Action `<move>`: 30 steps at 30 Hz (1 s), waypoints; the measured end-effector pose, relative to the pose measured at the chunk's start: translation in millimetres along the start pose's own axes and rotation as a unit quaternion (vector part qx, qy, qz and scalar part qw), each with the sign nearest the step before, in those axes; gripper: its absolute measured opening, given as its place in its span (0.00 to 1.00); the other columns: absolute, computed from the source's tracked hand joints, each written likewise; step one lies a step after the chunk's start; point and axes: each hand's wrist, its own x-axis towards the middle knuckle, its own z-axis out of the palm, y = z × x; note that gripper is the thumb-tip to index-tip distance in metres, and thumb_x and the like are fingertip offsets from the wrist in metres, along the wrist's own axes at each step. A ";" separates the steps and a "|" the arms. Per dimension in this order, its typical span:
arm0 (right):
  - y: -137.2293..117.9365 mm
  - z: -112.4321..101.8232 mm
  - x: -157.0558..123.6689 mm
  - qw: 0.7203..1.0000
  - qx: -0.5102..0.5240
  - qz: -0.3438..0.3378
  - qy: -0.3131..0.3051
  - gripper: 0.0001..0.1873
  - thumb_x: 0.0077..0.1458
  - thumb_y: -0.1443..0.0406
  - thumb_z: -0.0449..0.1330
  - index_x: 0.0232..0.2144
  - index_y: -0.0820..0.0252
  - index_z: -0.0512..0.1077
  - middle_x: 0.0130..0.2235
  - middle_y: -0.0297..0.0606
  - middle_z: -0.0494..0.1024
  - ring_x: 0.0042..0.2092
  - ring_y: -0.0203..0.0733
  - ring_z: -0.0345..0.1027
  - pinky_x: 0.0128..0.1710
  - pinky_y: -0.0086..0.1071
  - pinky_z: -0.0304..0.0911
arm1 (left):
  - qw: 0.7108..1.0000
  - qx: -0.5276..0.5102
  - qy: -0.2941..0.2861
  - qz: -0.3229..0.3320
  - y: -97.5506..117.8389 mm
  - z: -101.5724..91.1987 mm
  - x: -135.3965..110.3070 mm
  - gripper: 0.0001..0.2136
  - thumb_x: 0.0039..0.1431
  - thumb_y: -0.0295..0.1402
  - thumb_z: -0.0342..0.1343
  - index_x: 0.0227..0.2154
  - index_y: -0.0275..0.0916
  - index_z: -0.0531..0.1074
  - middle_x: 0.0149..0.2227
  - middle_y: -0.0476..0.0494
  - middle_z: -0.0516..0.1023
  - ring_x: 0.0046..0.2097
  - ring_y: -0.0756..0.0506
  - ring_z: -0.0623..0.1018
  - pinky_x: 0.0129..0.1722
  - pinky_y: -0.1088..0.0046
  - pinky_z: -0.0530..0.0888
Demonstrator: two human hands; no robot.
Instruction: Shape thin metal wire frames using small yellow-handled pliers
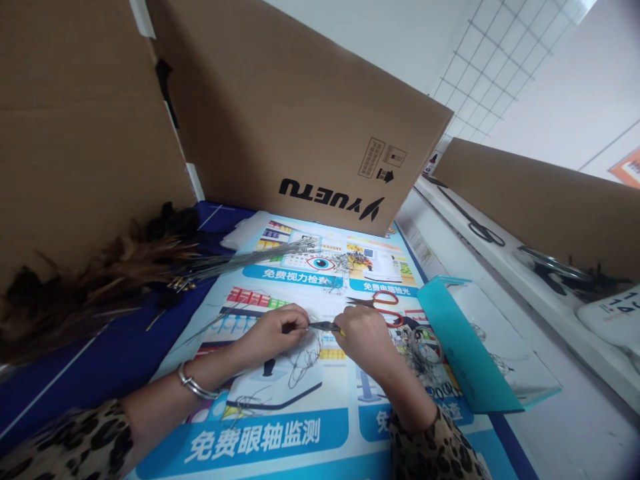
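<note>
My right hand (365, 333) is closed around a pair of needle-nose pliers (324, 326), whose dark jaws point left and a bit of yellow handle shows. At the jaw tips, my left hand (280, 330) pinches thin wire; its exact end is too small to make out. Loops of fine wire (305, 361) lie or hang just below the two hands. Scissors with red-orange handles (360, 302) lie just beyond my right hand. Beside that wrist sits a tangle of wire pieces (420, 347), partly hidden by the forearm.
A turquoise box (463, 353) holding a few wire pieces stands at right. Long straight wires (240, 260) and brown feathers (100, 287) lie at left. Cardboard panels (280, 120) wall the back and left. A printed sheet (280, 437) covers the table; a shelf (500, 257) runs along the right.
</note>
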 end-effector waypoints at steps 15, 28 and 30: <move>9.1 2.9 4.0 0.998 0.036 0.044 0.040 0.09 0.54 0.60 0.52 0.30 0.57 0.71 0.34 0.36 0.72 0.38 0.38 0.64 0.36 0.28 0.54 | 0.979 -0.178 0.006 -0.098 -4.4 0.7 -2.2 0.06 0.48 0.33 0.57 0.23 0.35 0.70 0.32 0.45 0.70 0.30 0.50 0.68 0.28 0.76 0.65; 21.5 26.8 -3.4 0.978 0.186 -0.021 0.090 0.07 0.52 0.62 0.56 0.31 0.58 0.70 0.32 0.34 0.72 0.37 0.37 0.63 0.39 0.28 0.55 | 0.953 -0.295 0.005 -0.067 3.1 -3.5 -3.1 0.05 0.48 0.30 0.57 0.23 0.34 0.69 0.31 0.46 0.67 0.31 0.51 0.67 0.29 0.76 0.64; 21.7 27.9 -3.3 0.976 0.194 -0.024 0.092 0.06 0.52 0.62 0.56 0.31 0.58 0.70 0.32 0.34 0.72 0.37 0.36 0.63 0.38 0.27 0.55 | 0.953 -0.297 0.005 -0.065 3.7 -3.5 -3.8 0.05 0.48 0.30 0.57 0.23 0.34 0.68 0.31 0.46 0.66 0.31 0.51 0.67 0.29 0.76 0.64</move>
